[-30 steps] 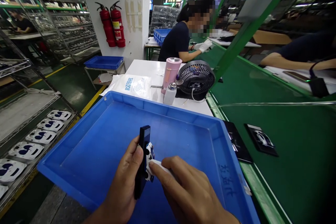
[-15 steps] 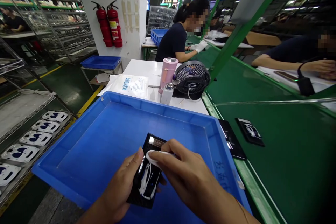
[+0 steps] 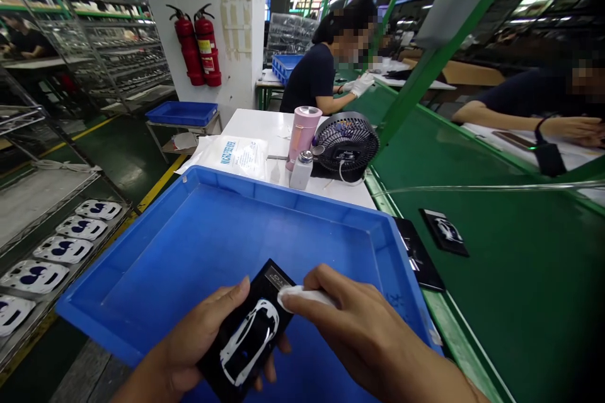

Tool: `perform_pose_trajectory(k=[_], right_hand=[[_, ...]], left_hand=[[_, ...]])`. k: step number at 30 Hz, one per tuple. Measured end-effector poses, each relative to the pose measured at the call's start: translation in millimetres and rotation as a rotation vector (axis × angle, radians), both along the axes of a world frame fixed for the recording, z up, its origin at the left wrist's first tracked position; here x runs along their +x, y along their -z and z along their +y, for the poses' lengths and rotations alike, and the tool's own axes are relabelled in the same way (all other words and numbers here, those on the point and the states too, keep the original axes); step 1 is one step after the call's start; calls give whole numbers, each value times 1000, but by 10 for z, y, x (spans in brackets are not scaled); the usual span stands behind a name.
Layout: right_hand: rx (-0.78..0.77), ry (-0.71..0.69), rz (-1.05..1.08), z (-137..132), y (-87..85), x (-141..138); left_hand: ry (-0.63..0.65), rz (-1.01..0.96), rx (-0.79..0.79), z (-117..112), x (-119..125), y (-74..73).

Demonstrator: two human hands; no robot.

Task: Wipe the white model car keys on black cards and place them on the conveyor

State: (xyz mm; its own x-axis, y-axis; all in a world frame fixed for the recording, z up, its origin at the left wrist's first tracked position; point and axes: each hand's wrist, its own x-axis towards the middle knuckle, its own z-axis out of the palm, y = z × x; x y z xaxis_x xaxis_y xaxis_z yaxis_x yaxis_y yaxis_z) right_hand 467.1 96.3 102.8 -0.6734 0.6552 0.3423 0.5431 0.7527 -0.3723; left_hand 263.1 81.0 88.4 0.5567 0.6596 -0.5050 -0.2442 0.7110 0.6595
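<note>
My left hand (image 3: 189,343) is closed round a flat black plate with a white car shape on it (image 3: 246,335), held face up over the near part of a big blue tray (image 3: 155,252). My right hand (image 3: 359,334) pinches a small white cloth (image 3: 300,295) and presses its tip against the plate's upper right corner. Both hands are low in the head view, above the tray's front rim.
Behind the tray a white table carries a pink tumbler (image 3: 302,135), a small bottle (image 3: 301,170), a black desk fan (image 3: 346,145) and a white bag (image 3: 236,154). Two black plates (image 3: 444,232) lie on the green belt at right. A wire rack of white parts (image 3: 47,252) stands left. Other people work beyond.
The black plate has turned from edge-on to face up and lies flatter in my left hand. My right hand with the cloth has shifted from its middle to its upper corner.
</note>
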Motion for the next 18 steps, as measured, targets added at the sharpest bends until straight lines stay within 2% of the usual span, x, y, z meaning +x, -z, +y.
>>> perform_pose_trajectory(k=[5, 10, 14, 18], right_hand=[[121, 26, -9, 21, 23, -67], [174, 30, -147, -25, 18, 17], [196, 98, -55, -67, -4, 183], [208, 152, 75, -84, 5, 100]], left_hand=[[68, -10, -1, -15, 5, -26], [-26, 61, -11, 23, -67, -73], [-53, 44, -25, 44, -98, -61], [-77, 53, 22, 28, -51, -30]])
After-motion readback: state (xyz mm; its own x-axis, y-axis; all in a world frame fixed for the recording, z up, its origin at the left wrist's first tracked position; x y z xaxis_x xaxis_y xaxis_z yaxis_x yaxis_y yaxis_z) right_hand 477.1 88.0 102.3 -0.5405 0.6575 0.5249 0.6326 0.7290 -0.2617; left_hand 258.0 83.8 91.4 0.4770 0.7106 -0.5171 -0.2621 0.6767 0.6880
